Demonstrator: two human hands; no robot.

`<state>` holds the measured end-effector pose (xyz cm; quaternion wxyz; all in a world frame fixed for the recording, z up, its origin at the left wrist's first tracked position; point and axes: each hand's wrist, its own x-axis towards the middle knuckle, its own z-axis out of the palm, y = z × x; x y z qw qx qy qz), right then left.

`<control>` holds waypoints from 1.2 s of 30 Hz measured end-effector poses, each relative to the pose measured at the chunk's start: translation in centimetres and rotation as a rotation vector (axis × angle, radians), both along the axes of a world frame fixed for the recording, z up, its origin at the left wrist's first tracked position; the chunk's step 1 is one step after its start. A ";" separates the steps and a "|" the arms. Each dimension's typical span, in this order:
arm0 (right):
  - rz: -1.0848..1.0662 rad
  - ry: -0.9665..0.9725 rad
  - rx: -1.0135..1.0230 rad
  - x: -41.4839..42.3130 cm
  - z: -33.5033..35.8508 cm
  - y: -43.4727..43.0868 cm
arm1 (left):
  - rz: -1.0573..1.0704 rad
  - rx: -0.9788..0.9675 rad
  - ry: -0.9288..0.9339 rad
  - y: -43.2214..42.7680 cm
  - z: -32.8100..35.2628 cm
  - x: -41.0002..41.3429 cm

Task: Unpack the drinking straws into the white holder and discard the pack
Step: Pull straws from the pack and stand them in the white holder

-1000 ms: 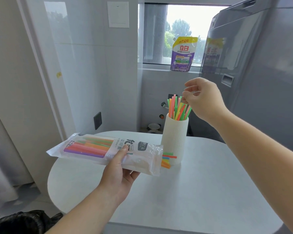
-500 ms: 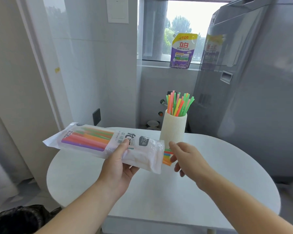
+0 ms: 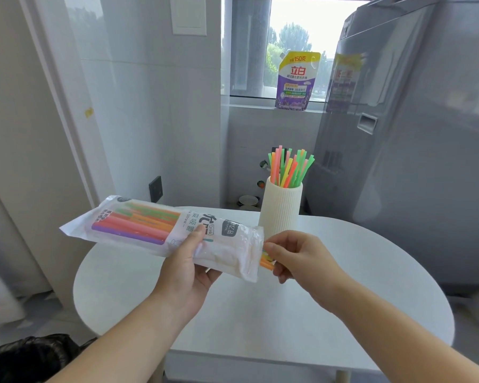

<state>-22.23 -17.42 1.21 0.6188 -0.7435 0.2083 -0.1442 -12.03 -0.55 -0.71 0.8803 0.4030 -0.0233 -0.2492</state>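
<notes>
Two hands: both work over a round white desk [image 3: 343,286], seen from a head-worn camera.
Far left: a crumpled black plastic bag [image 3: 25,357] sits low in the corner, beside the desk.
Pack: a clear and white printed plastic pack of drinking straws [image 3: 138,225] is held level above the desk, its sealed end pointing left; purple, pink, orange and green straws show through the film.
Left hand [image 3: 188,261]: clamped round the pack near its middle, thumb on top across the printed label, fingers underneath.
Pack mouth: the open right end is crinkled, with orange and yellow-green straw ends [image 3: 267,259] poking out.
Right hand [image 3: 299,258]: fingertips pinched together on those protruding straw ends, just beside the pack's mouth.
Holder: a ribbed white cylindrical holder [image 3: 280,208] stands upright on the desk behind the hands, apart from both.
Straws in holder: a bunch of green, pink, orange and yellow straws [image 3: 291,168] fans out of its top.
Window sill: a purple and white refill pouch [image 3: 296,81] stands upright.
Far right: a tall grey appliance [image 3: 412,150].
</notes>
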 end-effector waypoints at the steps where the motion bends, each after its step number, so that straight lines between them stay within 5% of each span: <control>1: -0.014 -0.010 -0.012 0.0 0.1 -0.1 | 0.003 0.001 0.005 0.1 0.0 0.0; 6: -0.101 -0.040 -0.087 -0.2 0.3 -0.6 | 0.031 -0.012 0.041 0.4 0.0 0.4; 26: -0.147 -0.031 0.157 0.0 0.0 -1.9 | 0.040 -0.031 0.080 0.4 0.2 0.4; 36: -0.062 0.045 -0.027 0.0 0.0 -1.3 | 0.038 -0.031 0.073 0.5 0.3 0.3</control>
